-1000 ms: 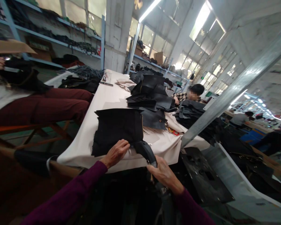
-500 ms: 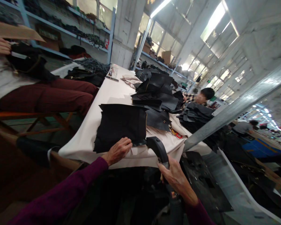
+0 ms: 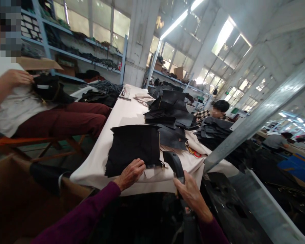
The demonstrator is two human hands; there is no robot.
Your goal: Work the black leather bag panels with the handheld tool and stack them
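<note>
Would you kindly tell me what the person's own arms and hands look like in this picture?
Both arms wear long, plain purple sleeves reaching the wrists: the left sleeve and the right sleeve. The left hand and right hand are bare, with no gloves; no rings or watch show.

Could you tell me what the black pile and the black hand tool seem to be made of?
The black pile looks like matte woven or felted fabric, judging by its ragged, fuzzy edges. The black hand tool is probably moulded plastic, smooth with a dull sheen, though that is uncertain.
</note>
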